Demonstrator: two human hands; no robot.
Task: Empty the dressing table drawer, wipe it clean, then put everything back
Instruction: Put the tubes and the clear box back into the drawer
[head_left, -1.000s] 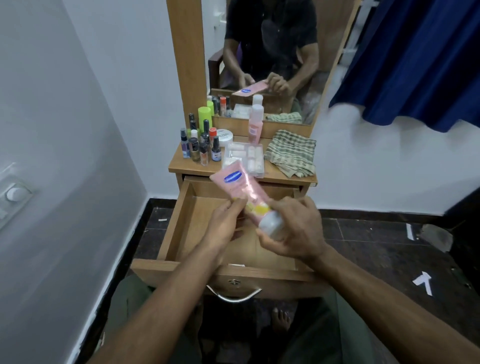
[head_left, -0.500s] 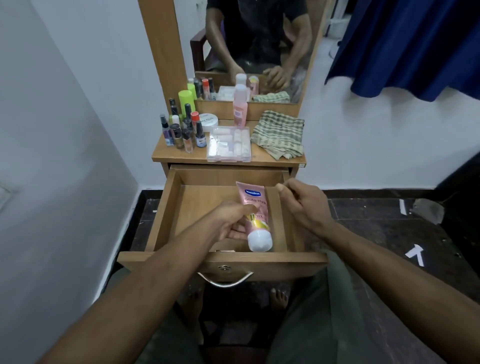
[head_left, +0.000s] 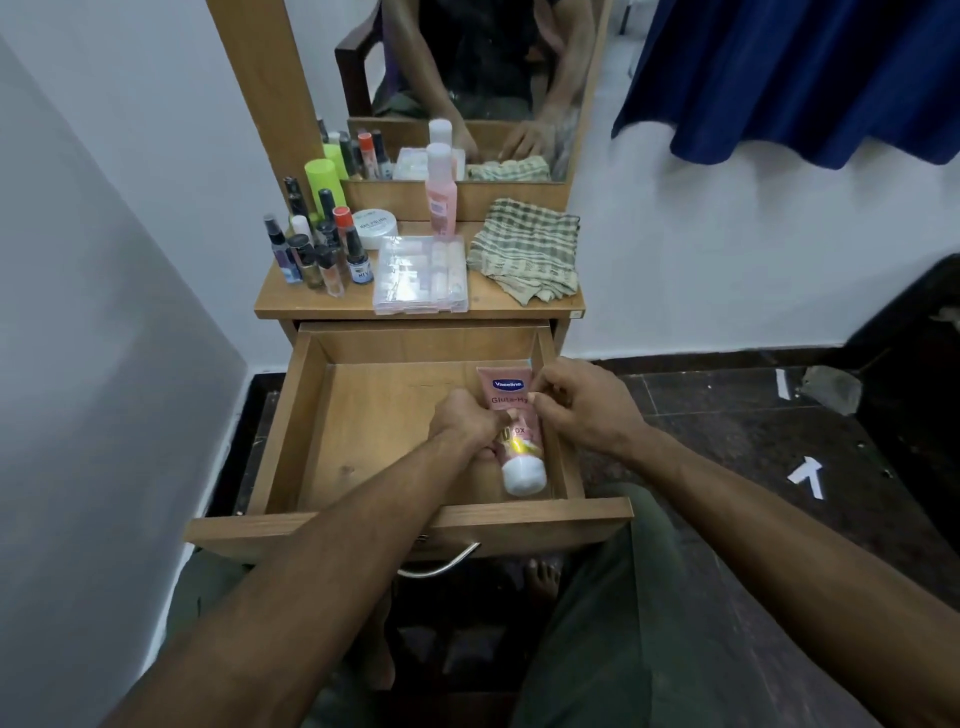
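A pink Vaseline lotion tube (head_left: 511, 415) with a white cap lies lengthwise along the right side of the open wooden drawer (head_left: 374, 415), cap toward the drawer front and the blue logo toward the back; its label carries gold and yellow print near the cap. The left hand (head_left: 467, 421) has its grip closed around the tube's lower middle, fingers wrapped beneath it, while the right hand (head_left: 582, 405) pinches the tube's right edge near the upper label with curled fingertips. The drawer's bare wood floor shows to the left of the tube, and a curved metal handle (head_left: 441, 564) hangs from the drawer front. On the worktop (head_left: 498, 304) above stand a cluster of small nail polish and spray bottles (head_left: 322, 249), a lime green bottle (head_left: 324, 182), a round white jar (head_left: 375, 227), a tall pink bottle (head_left: 441, 195) with a white cap, a clear plastic organiser box (head_left: 421, 275) and a folded checked cloth (head_left: 524, 249) at the right. A wood-framed mirror (head_left: 483, 78) rises behind, reflecting the person's arms. The walls are white, a dark blue curtain (head_left: 789, 78) hangs at the upper right, and the floor (head_left: 753, 431) is dark tile with white scraps on it.
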